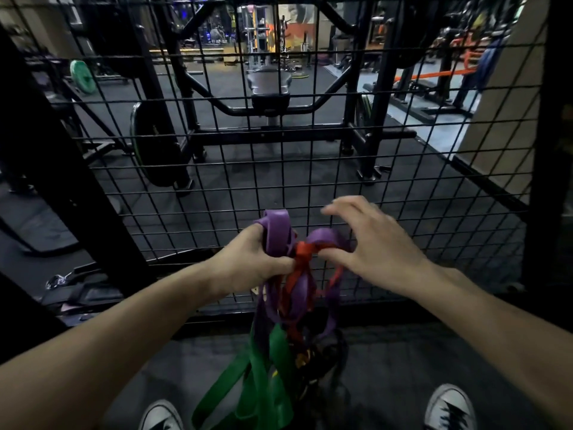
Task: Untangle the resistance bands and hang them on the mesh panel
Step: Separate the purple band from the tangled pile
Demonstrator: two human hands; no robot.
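Left hand (248,262): fingers clamped round purple band (276,231).
Right hand (372,246): thumb and forefinger pinched red band (302,252); others spread.

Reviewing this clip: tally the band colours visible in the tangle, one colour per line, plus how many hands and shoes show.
Purple band colour: 1
Red band colour: 1
Green band colour: 1
Hands (left hand, right hand): 2
Shoes: 2
Total: 7

weight rack (269,113), white sneakers (449,408)
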